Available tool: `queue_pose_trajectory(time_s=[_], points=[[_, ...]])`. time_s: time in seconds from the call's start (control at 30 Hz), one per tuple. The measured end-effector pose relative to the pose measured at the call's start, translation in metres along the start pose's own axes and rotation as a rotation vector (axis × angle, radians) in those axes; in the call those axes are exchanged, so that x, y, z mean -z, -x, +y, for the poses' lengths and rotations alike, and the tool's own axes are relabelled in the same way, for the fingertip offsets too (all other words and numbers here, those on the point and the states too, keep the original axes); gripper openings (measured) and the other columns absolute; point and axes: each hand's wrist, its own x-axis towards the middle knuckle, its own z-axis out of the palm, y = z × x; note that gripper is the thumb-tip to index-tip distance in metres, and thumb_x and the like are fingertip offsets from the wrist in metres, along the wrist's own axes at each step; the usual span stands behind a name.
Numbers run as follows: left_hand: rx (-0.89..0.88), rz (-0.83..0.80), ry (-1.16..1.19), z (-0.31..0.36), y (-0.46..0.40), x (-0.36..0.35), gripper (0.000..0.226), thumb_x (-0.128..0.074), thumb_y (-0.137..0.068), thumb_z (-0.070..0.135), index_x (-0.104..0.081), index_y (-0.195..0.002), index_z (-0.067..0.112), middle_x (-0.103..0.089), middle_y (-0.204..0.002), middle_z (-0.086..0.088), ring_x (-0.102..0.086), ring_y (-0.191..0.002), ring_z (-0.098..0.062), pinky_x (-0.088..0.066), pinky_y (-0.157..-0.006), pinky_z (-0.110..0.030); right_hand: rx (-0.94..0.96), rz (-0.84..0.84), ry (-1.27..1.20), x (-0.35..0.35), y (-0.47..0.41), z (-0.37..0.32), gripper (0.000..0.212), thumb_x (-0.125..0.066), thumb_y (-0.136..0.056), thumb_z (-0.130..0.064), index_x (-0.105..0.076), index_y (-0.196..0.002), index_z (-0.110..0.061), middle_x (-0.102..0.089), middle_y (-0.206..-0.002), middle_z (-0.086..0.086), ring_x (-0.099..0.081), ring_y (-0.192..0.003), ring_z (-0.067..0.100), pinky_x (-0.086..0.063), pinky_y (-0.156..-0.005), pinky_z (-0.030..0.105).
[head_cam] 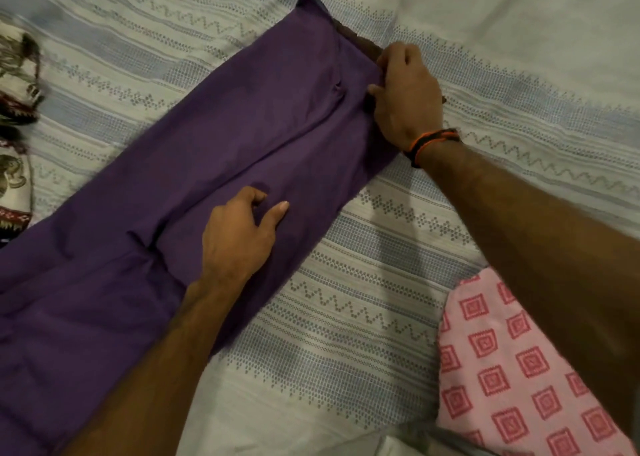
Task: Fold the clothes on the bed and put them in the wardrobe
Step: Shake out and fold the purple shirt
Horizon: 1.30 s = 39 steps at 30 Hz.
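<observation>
A long purple garment [214,137] lies flat and diagonal across the bed, from the lower left to the upper middle, with a dark brown band along its far end. My right hand [407,99] grips the cloth at that far right corner, fingers curled on the edge. My left hand [239,237] rests on the middle of the garment, fingers bent and thumb out, pressing the fabric down.
The bed [346,317] has a pale sheet with blue and grey woven stripes. A pink cloth with red square print [502,369] lies at the lower right. A cream and maroon patterned cloth [15,116] sits at the left edge.
</observation>
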Motion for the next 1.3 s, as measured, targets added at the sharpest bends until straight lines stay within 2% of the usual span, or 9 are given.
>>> queue_pose_trajectory(time_s=[0.1, 0.17, 0.33, 0.47, 0.57, 0.7, 0.87, 1.17, 1.3], points=[[-0.018, 0.113, 0.003, -0.002, 0.008, -0.004, 0.044, -0.055, -0.093, 0.053, -0.063, -0.109, 0.013, -0.069, -0.084, -0.005, -0.065, -0.081, -0.029, -0.053, -0.074, -0.043, 0.260, 0.036, 0.041, -0.020, 0.044, -0.020, 0.038, -0.055, -0.092, -0.030, -0.056, -0.119, -0.004, -0.055, -0.128, 0.018, -0.057, -0.103, 0.038, -0.048, -0.083, 0.047], [-0.009, 0.174, -0.010, -0.005, 0.009, -0.006, 0.044, -0.052, -0.094, 0.053, -0.063, -0.110, 0.013, -0.071, -0.088, -0.008, -0.066, -0.084, -0.031, -0.052, -0.075, -0.043, 0.343, -0.104, 0.068, -0.034, 0.072, -0.017, 0.054, -0.047, -0.096, -0.043, -0.051, -0.134, -0.005, -0.044, -0.147, 0.017, -0.048, -0.127, 0.036, -0.039, -0.102, 0.047], [0.027, 0.296, -0.106, -0.012, 0.012, -0.003, 0.040, -0.056, -0.093, 0.052, -0.057, -0.109, 0.016, -0.069, -0.103, -0.004, -0.065, -0.091, -0.031, -0.047, -0.074, -0.042, 0.118, -0.209, 0.045, -0.038, 0.080, 0.021, 0.074, -0.023, -0.098, -0.060, -0.019, -0.156, -0.015, -0.011, -0.165, 0.002, -0.008, -0.152, 0.016, -0.003, -0.123, 0.039], [-0.329, 0.420, -0.279, -0.017, 0.029, -0.017, 0.019, -0.065, -0.091, 0.018, -0.065, -0.108, 0.012, -0.059, -0.126, -0.007, -0.055, -0.103, -0.033, -0.039, -0.079, -0.043, 0.066, -0.177, -0.026, -0.035, 0.074, 0.023, 0.069, -0.023, -0.100, -0.054, -0.024, -0.155, -0.014, -0.013, -0.165, 0.003, -0.009, -0.152, 0.017, -0.003, -0.123, 0.038], [-0.536, 0.303, -0.276, -0.018, 0.032, -0.037, 0.029, -0.063, -0.094, 0.012, -0.065, -0.121, 0.002, -0.055, -0.139, -0.010, -0.052, -0.123, -0.032, -0.043, -0.099, -0.044, 0.041, -0.177, 0.036, -0.038, 0.070, 0.027, 0.068, -0.024, -0.101, -0.053, -0.019, -0.156, -0.013, -0.008, -0.165, 0.006, -0.005, -0.152, 0.021, 0.001, -0.123, 0.042], [-0.427, 0.097, -0.418, -0.025, 0.031, -0.047, 0.055, -0.036, -0.104, 0.032, -0.028, -0.152, 0.006, -0.019, -0.163, -0.004, -0.016, -0.150, -0.026, -0.016, -0.122, -0.046, 0.001, -0.140, 0.171, -0.037, 0.061, 0.019, 0.071, -0.026, -0.102, -0.053, -0.016, -0.156, -0.010, -0.004, -0.165, 0.014, -0.001, -0.152, 0.029, 0.002, -0.122, 0.049], [-0.409, 0.065, -0.527, -0.028, 0.029, -0.050, 0.062, -0.028, -0.104, 0.039, -0.014, -0.156, 0.011, -0.006, -0.165, 0.001, -0.006, -0.152, -0.023, -0.010, -0.122, -0.047, 0.275, -0.177, 0.173, -0.049, 0.075, 0.001, 0.076, -0.023, -0.096, -0.064, -0.019, -0.157, -0.017, -0.010, -0.165, 0.009, -0.007, -0.152, 0.024, -0.004, -0.123, 0.046], [-0.429, 0.080, -0.490, -0.033, 0.029, -0.053, 0.062, -0.029, -0.103, 0.041, -0.013, -0.157, 0.013, -0.005, -0.165, 0.002, -0.003, -0.152, -0.020, -0.011, -0.122, -0.048, 0.020, -0.163, 0.170, -0.058, 0.063, 0.002, 0.082, -0.022, -0.096, -0.067, -0.006, -0.158, -0.015, 0.000, -0.166, 0.002, 0.002, -0.153, 0.022, 0.004, -0.122, 0.048], [-0.434, 0.090, -0.492, -0.033, 0.029, -0.051, 0.062, -0.029, -0.103, 0.041, -0.015, -0.156, 0.012, -0.007, -0.165, 0.001, -0.004, -0.152, -0.021, -0.012, -0.122, -0.048, -0.006, -0.071, -0.009, -0.045, 0.062, 0.011, 0.076, -0.042, -0.096, -0.055, -0.025, -0.154, -0.007, -0.014, -0.163, 0.013, -0.012, -0.151, 0.027, -0.006, -0.122, 0.045]])
